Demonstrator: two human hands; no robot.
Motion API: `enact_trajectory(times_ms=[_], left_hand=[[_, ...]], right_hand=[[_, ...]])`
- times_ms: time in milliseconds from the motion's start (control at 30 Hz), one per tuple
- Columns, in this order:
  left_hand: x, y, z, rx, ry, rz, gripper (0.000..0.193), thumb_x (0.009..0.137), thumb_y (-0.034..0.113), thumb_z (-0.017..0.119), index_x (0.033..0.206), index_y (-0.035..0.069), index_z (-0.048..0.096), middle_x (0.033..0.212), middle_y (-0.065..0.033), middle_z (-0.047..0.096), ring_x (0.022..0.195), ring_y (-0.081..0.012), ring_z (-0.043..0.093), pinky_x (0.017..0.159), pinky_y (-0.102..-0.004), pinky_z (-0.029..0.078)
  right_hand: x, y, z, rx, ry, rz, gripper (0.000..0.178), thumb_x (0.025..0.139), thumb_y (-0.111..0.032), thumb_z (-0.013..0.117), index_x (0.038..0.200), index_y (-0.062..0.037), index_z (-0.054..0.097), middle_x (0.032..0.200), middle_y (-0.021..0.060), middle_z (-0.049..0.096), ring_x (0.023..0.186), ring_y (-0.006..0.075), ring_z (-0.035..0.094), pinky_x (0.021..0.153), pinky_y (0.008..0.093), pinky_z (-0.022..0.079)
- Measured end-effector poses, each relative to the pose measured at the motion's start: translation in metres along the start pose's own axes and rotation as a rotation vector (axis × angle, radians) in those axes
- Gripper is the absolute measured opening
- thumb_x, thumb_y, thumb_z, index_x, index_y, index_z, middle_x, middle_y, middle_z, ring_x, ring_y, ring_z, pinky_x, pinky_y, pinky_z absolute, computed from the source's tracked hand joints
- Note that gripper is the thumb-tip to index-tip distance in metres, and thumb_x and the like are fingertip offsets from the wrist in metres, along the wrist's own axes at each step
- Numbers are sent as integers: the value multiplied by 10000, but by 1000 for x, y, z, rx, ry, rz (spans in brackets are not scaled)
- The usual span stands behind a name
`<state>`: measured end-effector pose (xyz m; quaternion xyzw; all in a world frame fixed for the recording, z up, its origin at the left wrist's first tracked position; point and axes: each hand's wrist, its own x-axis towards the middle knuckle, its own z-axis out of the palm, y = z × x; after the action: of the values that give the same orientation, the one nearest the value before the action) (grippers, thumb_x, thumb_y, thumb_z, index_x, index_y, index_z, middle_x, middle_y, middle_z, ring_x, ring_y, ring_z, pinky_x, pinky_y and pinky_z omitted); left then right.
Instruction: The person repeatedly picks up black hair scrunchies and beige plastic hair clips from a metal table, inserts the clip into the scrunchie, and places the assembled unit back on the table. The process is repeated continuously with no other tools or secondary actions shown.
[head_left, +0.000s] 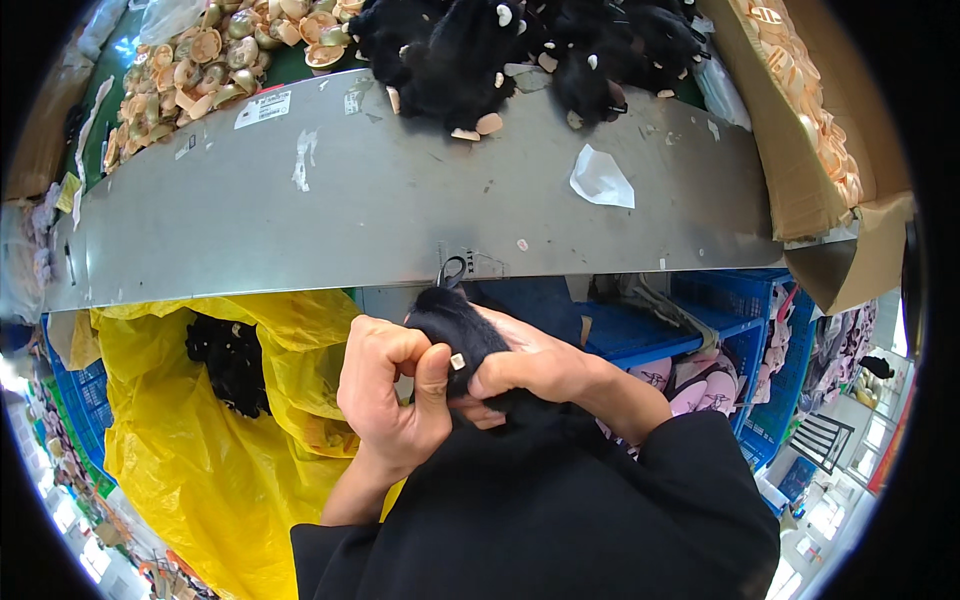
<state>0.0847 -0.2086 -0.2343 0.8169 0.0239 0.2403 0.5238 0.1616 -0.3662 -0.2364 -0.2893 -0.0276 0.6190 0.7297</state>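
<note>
Close to my body, just off the table's front edge, both hands grip a small black fuzzy plush piece (pixel 455 322). A dark loop (pixel 452 268) sticks up from its top, and a small pale tab (pixel 458 361) shows on its near side. My left hand (pixel 392 395) is closed, thumb and bent forefinger pinching the piece's left side by the tab. From the right, my right hand (pixel 535 360) wraps round the piece, its thumb pressed on the front and its fingers mostly hidden behind and beneath.
On the grey metal table (pixel 400 210) lie a heap of black plush pieces (pixel 450 60) with pale tabs, hollow peach-coloured shells (pixel 205 75) and a white scrap (pixel 602 178). A cardboard box (pixel 805 150) stands right. Below are a yellow plastic bag (pixel 200 480) and blue crates (pixel 650 345).
</note>
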Motion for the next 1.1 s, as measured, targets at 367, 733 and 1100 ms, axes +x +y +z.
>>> enact_trajectory(times_ms=[367, 733, 1100], left_hand=[[23, -16, -16, -568, -429, -98, 592, 730, 102, 696, 1302, -31, 621, 1323, -239, 614, 1223, -357, 588, 1085, -429, 415], [26, 9, 6, -383, -370, -419, 516, 783, -8, 737, 1278, -61, 603, 1108, -131, 649, 1016, -211, 633, 942, -288, 476], [30, -2, 44, -450, -110, -410, 266, 849, 105, 726, 1042, -43, 620, 1013, -63, 637, 938, -136, 603, 886, -247, 470]], right_hand=[[-4, -1, -15, 146, -101, -32, 299, 858, -157, 459, 917, 100, 600, 695, 157, 606, 455, 181, 549, 445, 320, 493], [-23, -3, -41, -422, 110, -302, 367, 1001, -244, 491, 969, 90, 639, 844, 86, 679, 730, 163, 599, 708, 288, 503], [-111, -180, -162, -1677, 1565, -707, 239, 913, -233, 647, 999, -17, 702, 948, 154, 715, 861, 297, 704, 770, 400, 541]])
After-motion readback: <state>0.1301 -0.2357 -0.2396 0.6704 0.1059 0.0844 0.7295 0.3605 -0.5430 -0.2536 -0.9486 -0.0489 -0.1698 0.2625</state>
